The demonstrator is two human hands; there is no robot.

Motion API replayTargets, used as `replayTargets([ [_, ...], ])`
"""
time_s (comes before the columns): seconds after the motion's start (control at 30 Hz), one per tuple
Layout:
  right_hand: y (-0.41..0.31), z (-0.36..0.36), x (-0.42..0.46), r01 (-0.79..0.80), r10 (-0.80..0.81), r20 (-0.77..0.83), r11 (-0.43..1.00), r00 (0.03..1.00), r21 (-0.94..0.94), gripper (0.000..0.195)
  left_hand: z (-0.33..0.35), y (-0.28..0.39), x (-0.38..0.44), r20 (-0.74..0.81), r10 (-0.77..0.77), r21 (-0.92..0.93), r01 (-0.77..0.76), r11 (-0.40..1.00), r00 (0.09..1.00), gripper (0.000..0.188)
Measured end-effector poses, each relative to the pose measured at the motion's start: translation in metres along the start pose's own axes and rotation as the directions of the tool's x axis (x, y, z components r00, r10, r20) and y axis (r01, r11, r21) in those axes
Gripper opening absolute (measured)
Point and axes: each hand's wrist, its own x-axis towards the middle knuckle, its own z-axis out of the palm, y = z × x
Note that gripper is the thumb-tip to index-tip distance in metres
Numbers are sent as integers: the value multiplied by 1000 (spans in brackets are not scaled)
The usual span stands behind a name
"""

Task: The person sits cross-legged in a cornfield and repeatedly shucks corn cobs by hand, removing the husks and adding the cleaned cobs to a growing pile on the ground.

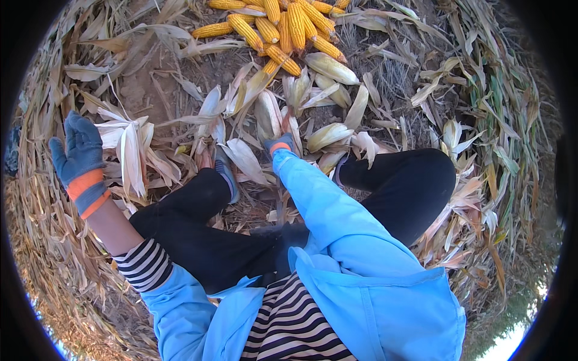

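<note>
My left hand (79, 151), in a grey-blue glove with an orange cuff, is raised at the left beside loose pale husks (133, 149); its fingers are apart and it holds nothing. Reaching down between my feet, my right hand (280, 143) in a matching glove touches the lower end of an ear of corn in its husk (269, 115). Its fingers are mostly hidden, so its grip cannot be told. Several more unhusked ears (332, 68) lie just ahead and to the right. Beyond them is a pile of bare yellow corn cobs (295, 29).
My bent legs in black trousers (406, 189) frame the spot, with a shoe (226, 173) among the husks. Dry corn stalks and leaves (501, 113) are heaped along the right side, and more (49, 216) along the left. Bare soil (144, 85) shows at the upper left.
</note>
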Motion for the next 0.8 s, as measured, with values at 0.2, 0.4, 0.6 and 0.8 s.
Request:
replayTargets([
  [0.2,11,24,32,-122,103,241,990,965,68,73,11,-23,0,-4,-116,-35,116,993,993,34],
  [0.4,-30,-20,-21,-192,148,298,974,943,123,52,12,-45,1,19,-167,118,163,980,986,29],
  [0.6,-1,47,37,-366,172,418,818,892,444,40,25,-68,3,93,-229,182,209,961,969,30],
  [0.8,-31,-11,-4,-275,50,343,708,938,651,63,20,-74,-9,99,-197,182,176,967,975,28],
])
